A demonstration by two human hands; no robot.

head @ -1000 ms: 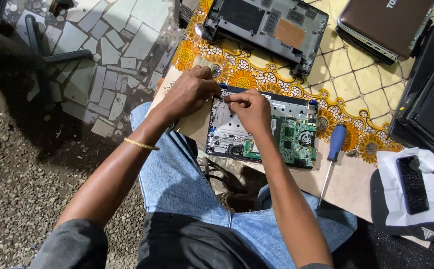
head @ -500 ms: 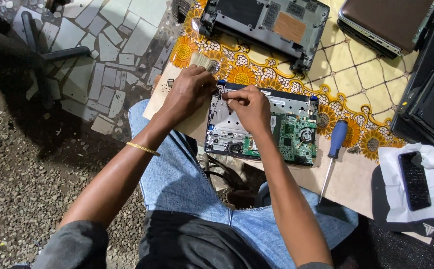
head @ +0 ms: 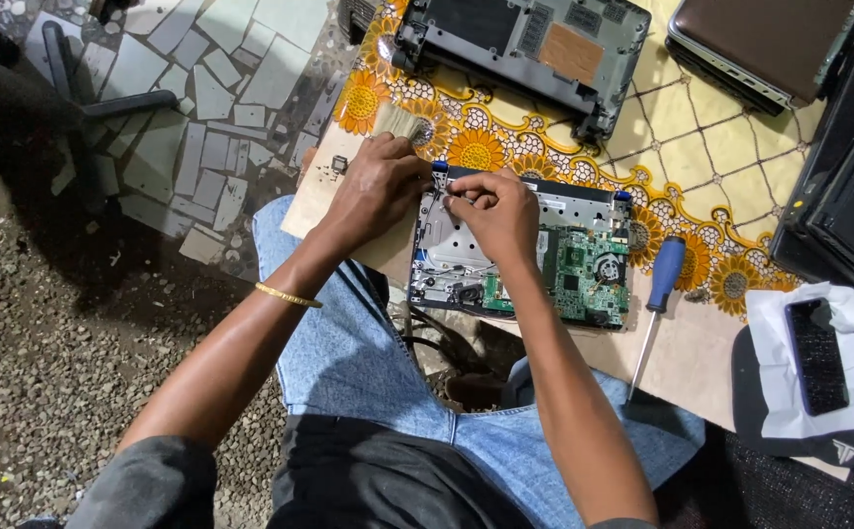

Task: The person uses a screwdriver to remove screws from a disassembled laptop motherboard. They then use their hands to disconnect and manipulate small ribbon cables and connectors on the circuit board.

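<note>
My right hand (head: 495,211) has its fingertips pinched together on a small part at the top left corner of the opened laptop base (head: 520,260). The part is too small to tell what it is. My left hand (head: 378,191) is just beside, with the fingers curled down against the left edge of the same base, close to the blue corner piece; whether they grip something there or only press, I cannot tell. The two hands are almost touching each other. On my left wrist there is a thin gold bracelet (head: 288,295).

The laptop base lies flat on the near edge of the table (head: 701,362), over my knees in blue jeans. Its inside is uncovered: silver metal at the left, and a green circuit board (head: 584,274) with a round fan at the right.

Right of the base lies a screwdriver (head: 654,313) with a blue handle, its tip pointing toward me. Behind my left hand a small brush (head: 397,120) rests on the cloth with orange flowers (head: 476,147). Farther back lies another laptop shell (head: 525,44), dark grey, bottom up. At the far right a black phone (head: 817,355) lies on white paper (head: 789,392), well apart from my hands.
</note>
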